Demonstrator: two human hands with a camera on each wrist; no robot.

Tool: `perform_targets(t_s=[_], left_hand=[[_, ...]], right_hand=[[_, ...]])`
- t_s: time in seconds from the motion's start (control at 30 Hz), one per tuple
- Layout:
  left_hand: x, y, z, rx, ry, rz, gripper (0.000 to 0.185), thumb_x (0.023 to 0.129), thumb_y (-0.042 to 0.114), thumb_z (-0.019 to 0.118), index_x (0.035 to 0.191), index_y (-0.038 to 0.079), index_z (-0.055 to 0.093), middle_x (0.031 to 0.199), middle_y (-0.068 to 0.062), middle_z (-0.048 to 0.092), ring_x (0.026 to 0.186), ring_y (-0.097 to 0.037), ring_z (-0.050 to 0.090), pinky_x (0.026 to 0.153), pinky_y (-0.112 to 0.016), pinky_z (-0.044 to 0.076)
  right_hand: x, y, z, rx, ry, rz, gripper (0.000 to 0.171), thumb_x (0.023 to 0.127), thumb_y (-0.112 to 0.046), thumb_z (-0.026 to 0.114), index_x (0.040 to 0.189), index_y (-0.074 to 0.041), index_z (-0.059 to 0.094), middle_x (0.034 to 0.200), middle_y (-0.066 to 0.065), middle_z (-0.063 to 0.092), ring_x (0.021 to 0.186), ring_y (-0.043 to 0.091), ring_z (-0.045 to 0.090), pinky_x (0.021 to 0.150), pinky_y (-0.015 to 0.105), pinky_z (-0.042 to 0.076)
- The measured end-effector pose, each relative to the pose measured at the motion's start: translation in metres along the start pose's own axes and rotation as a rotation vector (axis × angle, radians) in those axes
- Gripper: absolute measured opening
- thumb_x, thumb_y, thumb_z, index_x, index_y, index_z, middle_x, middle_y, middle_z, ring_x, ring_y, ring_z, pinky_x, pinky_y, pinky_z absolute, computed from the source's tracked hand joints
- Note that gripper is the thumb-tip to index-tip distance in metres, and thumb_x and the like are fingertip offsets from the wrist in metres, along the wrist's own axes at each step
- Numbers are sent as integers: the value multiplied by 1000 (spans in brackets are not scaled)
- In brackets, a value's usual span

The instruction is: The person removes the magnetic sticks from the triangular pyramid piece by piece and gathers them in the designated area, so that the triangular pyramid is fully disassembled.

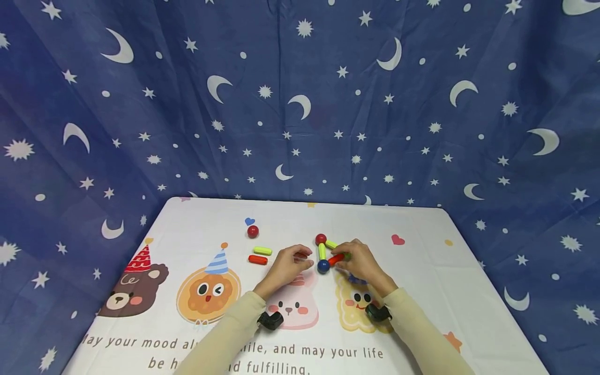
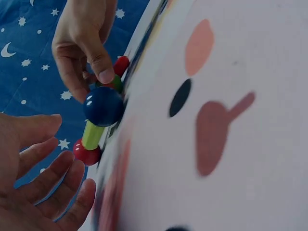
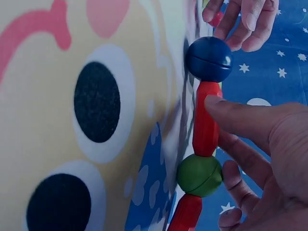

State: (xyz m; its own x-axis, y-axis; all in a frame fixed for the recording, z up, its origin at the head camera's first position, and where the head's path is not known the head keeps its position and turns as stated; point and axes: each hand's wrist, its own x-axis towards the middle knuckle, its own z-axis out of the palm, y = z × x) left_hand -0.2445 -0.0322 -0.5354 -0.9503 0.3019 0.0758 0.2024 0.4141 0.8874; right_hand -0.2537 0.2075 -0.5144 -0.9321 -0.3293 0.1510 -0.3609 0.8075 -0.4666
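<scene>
On the table stands a joined piece of balls and rods. Its blue ball (image 1: 323, 266) links a yellow-green rod (image 1: 322, 252), topped by a red ball (image 1: 321, 239), to a red rod (image 3: 207, 118). A green ball (image 3: 199, 175) follows, with another red rod (image 3: 186, 214) beyond it. My right hand (image 1: 360, 260) grips the piece at the red rod, thumb along its side and fingers behind. Just left of the blue ball, my left hand (image 1: 288, 266) is held with fingers loosely spread, apart from the piece; the left wrist view shows its palm bare.
Left of my left hand lie a loose red ball (image 1: 253, 231), a yellow-green rod (image 1: 262, 251) and a red rod (image 1: 258, 259). A white printed tablecloth (image 1: 201, 219) covers the table. Behind it hangs a blue curtain (image 1: 328, 104) with moons and stars.
</scene>
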Motion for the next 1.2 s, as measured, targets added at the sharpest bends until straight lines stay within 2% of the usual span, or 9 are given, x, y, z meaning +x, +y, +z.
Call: perform_targets(t_s=[0.13, 0.23, 0.47, 0.63, 0.9, 1.07, 1.2], left_hand=[[1, 0, 7, 18, -1, -10, 27, 89, 21, 73, 113, 10, 68, 109, -7, 70, 98, -17, 66, 89, -33, 55], [1, 1, 9, 32, 6, -18, 27, 89, 21, 73, 113, 11, 68, 109, -6, 70, 98, -18, 65, 89, -34, 54], [3, 1, 10, 56, 15, -2, 27, 88, 19, 74, 113, 13, 68, 110, -5, 70, 102, -20, 66, 90, -36, 54], [2, 1, 10, 76, 3, 2, 31, 87, 19, 75, 116, 12, 68, 111, -4, 70, 102, -19, 66, 87, -32, 54], [5, 1, 9, 119, -39, 35, 37, 84, 19, 78, 118, 10, 66, 104, -6, 72, 92, -14, 66, 80, -29, 53], [7, -1, 10, 129, -34, 7, 36, 84, 19, 78, 118, 12, 66, 103, -3, 72, 89, -11, 63, 80, -26, 51], [8, -2, 10, 142, -32, 18, 34, 84, 18, 78, 115, 13, 66, 102, -2, 72, 87, -10, 63, 78, -25, 51]], right_hand=[[2, 2, 3, -83, 10, -31, 26, 74, -14, 85, 98, -21, 78, 103, -2, 76, 88, 16, 53, 77, 33, 36], [3, 2, 5, -115, 21, -46, 23, 74, -14, 86, 95, -21, 79, 100, -2, 76, 85, 14, 52, 73, 30, 33], [5, 0, 6, -110, 27, -52, 21, 74, -19, 86, 94, -20, 79, 99, -2, 77, 84, 14, 52, 73, 30, 32], [6, -6, 8, -94, 23, -46, 21, 73, -24, 87, 92, -20, 79, 95, -2, 77, 82, 13, 52, 74, 31, 31], [9, -15, 13, -79, 6, -40, 20, 72, -25, 87, 89, -20, 78, 91, -2, 76, 80, 12, 50, 74, 31, 30], [10, -18, 18, -73, -3, -34, 23, 72, -25, 87, 93, -20, 78, 90, -3, 76, 80, 13, 51, 73, 32, 30], [10, -19, 20, -62, -13, -36, 23, 74, -27, 86, 96, -21, 79, 88, -5, 76, 81, 11, 52, 73, 30, 29]])
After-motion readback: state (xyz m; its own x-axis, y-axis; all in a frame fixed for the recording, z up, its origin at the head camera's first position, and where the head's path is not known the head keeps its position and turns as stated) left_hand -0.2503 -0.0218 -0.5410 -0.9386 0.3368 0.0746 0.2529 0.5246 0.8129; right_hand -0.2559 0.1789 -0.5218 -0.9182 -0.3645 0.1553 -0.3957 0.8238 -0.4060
